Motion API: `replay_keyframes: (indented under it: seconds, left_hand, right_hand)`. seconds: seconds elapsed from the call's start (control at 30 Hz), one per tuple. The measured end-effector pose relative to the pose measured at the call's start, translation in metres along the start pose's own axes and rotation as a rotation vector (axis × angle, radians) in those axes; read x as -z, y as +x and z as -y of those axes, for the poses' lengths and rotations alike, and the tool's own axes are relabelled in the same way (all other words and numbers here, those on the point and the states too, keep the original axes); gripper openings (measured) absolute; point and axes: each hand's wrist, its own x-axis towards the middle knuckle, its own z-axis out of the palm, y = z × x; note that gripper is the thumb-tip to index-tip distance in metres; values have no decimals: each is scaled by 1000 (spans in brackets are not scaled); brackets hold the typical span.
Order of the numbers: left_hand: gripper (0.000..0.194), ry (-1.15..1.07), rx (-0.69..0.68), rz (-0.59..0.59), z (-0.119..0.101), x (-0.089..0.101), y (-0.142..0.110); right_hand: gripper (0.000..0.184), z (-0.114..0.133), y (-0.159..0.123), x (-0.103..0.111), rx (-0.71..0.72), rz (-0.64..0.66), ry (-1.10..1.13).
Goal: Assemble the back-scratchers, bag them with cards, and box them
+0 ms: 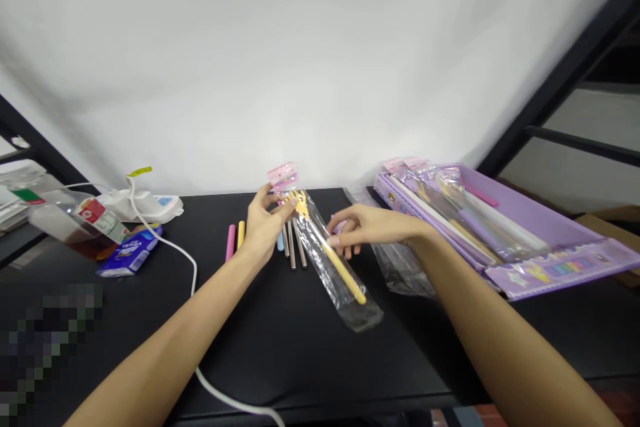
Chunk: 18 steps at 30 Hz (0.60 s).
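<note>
A yellow back scratcher (345, 273) with a hand-shaped head and a silver shaft lies slanted inside a clear plastic bag (357, 317) with a pink header card (283, 175). My left hand (265, 223) is closed on the scratcher's head through the bag, thumb on top. At the bag's right edge, beside the shaft, the curled fingers of my right hand (357, 230) pinch the plastic. A small purple thing shows partly behind those fingers. Silver rods (295, 250), a pink handle (231, 242) and a yellow handle (241, 233) lie beyond my left hand and wrist.
On the right stands a purple box (530, 213) holding several bagged scratchers. More clear plastic (400, 270) lies beside it. A white cable (193, 267) runs across the black table from a power strip (170, 205). A plastic jug (75, 220) and blue packet (131, 253) are at left.
</note>
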Motion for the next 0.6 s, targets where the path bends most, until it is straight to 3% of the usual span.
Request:
replay_keyframes:
  seconds: [0.07,0.17,0.4,0.6]
  left_hand:
    - [41,-33,-68,-101,0,2,3]
    - [33,-84,-119,-159,-2,4,2]
    - [68,-135,-8,-25,-8,0,-9]
    - [72,-148,23,-35,-8,4,-6]
  right_hand:
    - [32,1,-3,1,-10,100,-28]
    - [27,3,-3,1,20,53,-40]
    - [33,0,5,-2,80,-29,-42]
    - [29,-3,9,-6,60,-44,-18]
